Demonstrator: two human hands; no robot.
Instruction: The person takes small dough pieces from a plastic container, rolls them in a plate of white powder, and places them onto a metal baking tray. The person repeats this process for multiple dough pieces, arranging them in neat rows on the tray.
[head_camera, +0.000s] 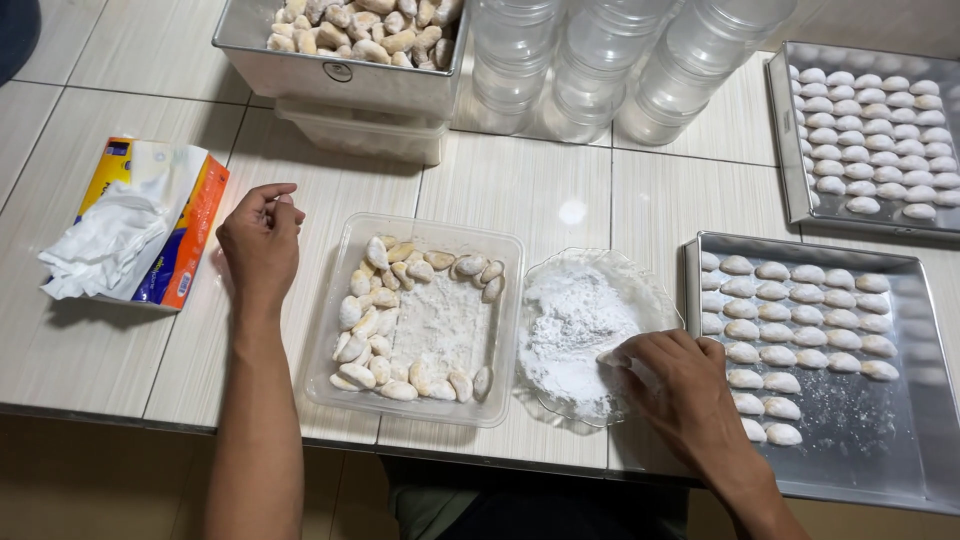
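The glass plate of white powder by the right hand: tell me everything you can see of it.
The glass plate is clear, shallow and wavy-rimmed, lying flat on the tiled table between the clear plastic tub of cookies and the near metal tray. A heap of white powder covers most of it, thinner toward the far rim. The right hand rests over its near right edge, fingertips in the powder, pinching something powder-coated. Its left rim lies close against the tub; contact is unclear.

bare tabletop (500, 190) lay open ahead of left hand (262, 245); tissue pack (135, 225) blocked its left, clear tub (418, 318) its right.
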